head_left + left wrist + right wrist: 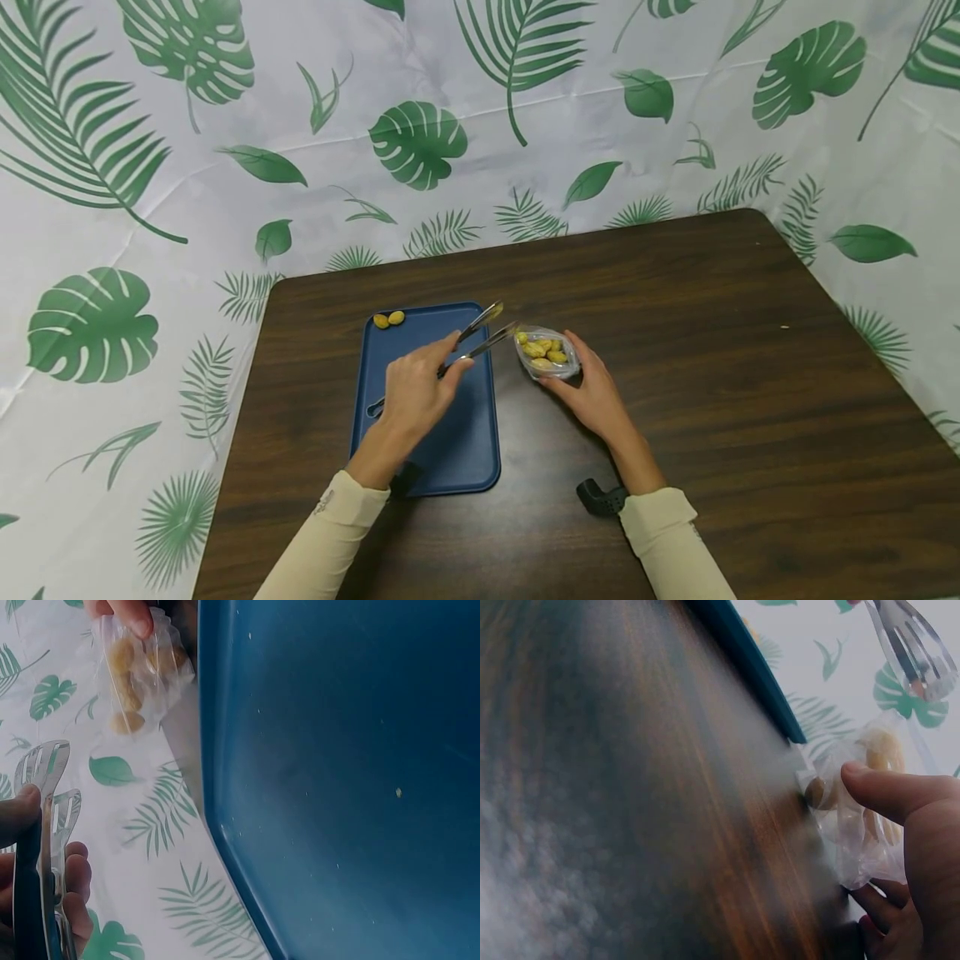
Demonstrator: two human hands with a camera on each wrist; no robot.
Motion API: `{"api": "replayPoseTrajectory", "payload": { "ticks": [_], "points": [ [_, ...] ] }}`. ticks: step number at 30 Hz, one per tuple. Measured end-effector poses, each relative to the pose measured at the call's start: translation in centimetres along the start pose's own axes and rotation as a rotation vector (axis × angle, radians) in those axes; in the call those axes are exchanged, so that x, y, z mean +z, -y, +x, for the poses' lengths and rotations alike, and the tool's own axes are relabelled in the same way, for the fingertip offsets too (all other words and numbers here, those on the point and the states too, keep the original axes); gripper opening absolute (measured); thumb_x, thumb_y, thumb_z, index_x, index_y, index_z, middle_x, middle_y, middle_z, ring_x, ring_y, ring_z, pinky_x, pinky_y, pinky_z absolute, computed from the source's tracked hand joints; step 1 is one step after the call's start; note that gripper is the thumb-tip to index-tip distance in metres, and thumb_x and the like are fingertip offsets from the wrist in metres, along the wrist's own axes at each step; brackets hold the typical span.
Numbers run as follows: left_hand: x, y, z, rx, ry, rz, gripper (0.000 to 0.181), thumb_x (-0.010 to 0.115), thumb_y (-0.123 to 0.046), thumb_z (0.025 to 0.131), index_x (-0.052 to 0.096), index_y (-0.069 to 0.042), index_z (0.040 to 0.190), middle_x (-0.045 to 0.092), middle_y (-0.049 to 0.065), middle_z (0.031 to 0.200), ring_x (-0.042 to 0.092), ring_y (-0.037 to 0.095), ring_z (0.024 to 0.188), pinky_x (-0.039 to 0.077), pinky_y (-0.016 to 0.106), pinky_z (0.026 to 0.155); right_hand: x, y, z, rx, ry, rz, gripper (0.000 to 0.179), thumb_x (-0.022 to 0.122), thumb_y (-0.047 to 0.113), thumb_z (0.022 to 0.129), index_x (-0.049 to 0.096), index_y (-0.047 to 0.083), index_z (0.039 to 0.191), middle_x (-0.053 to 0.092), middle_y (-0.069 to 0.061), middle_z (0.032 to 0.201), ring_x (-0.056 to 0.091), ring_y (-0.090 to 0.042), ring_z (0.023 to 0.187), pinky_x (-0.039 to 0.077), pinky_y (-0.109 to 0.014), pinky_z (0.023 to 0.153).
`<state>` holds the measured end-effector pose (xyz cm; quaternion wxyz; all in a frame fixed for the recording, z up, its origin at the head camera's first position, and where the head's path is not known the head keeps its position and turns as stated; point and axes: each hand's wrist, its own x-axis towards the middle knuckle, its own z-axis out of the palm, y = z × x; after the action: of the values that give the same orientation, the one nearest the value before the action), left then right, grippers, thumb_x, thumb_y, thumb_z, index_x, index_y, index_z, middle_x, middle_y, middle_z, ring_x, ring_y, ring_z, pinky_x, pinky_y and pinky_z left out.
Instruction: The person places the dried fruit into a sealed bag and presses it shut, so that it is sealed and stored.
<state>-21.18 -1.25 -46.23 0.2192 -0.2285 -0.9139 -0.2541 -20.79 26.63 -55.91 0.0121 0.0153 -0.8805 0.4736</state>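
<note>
My left hand [416, 387] grips a pair of metal tongs [491, 339] above the blue tray [457, 450]. Their slotted tips [46, 769] stand apart with nothing between them in the left wrist view. To the right of the tray, my right hand [596, 396] holds a clear plastic bag [847, 825] between thumb and fingers. Several small yellow-brown oval pieces [557, 356] lie inside, and the bag's mouth faces up. One tong tip overlaps the bag's left edge in the head view. Two similar oval pieces [389, 319] sit together in the tray's far left corner.
Both tray and hands are over a dark wood-grain table [712, 333]. A white cloth with green leaves [525, 192] hangs behind and beside the table. A black strap device [600, 497] is on my right wrist. A tiny pale speck [784, 327] lies far right.
</note>
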Motion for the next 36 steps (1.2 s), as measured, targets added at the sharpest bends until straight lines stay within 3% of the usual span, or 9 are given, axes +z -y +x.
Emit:
{"api": "replayPoseTrajectory", "payload": {
  "ticks": [5, 12, 21, 36],
  "points": [
    [-0.3, 0.3, 0.0, -0.001, -0.015, 0.006, 0.043, 0.082, -0.025, 0.089, 0.074, -0.004, 0.125, 0.081, 0.009, 0.100, 0.068, 0.017, 0.060, 0.043, 0.027, 0.045, 0.0, -0.1, -0.1, 0.003, 0.004, 0.000, 0.094, 0.080, 0.040, 0.091, 0.028, 0.014, 0.164, 0.036, -0.020, 0.165, 0.035, -0.044, 0.151, 0.030, -0.067, 0.118],
    [-0.5, 0.6, 0.0, -0.005, -0.036, 0.011, 0.043, 0.083, -0.024, 0.088, 0.075, -0.003, 0.124, 0.081, 0.009, 0.099, 0.067, 0.016, 0.059, 0.042, 0.028, 0.045, 0.0, -0.1, -0.1, 0.009, 0.006, 0.005, 0.094, 0.080, 0.040, 0.091, 0.027, 0.014, 0.164, 0.035, -0.020, 0.166, 0.034, -0.044, 0.151, 0.030, -0.066, 0.118],
    [-0.8, 1.1, 0.0, -0.048, -0.015, 0.014, 0.045, 0.083, -0.025, 0.089, 0.073, -0.003, 0.127, 0.081, 0.012, 0.100, 0.063, 0.016, 0.057, 0.039, 0.026, 0.046, 0.0, 0.0, -0.2, 0.018, 0.005, 0.010, 0.092, 0.080, 0.038, 0.091, 0.028, 0.014, 0.164, 0.036, -0.019, 0.165, 0.034, -0.043, 0.152, 0.029, -0.066, 0.119],
    [-1.5, 2.2, -0.2, -0.113, -0.038, 0.035, 0.051, 0.084, -0.028, 0.087, 0.072, -0.002, 0.129, 0.081, 0.013, 0.099, 0.062, 0.019, 0.056, 0.038, 0.029, 0.046, 0.1, 0.0, 0.0, 0.010, 0.008, -0.007, 0.092, 0.080, 0.038, 0.091, 0.028, 0.013, 0.164, 0.036, -0.019, 0.165, 0.034, -0.043, 0.151, 0.029, -0.066, 0.119]
  ]
}}
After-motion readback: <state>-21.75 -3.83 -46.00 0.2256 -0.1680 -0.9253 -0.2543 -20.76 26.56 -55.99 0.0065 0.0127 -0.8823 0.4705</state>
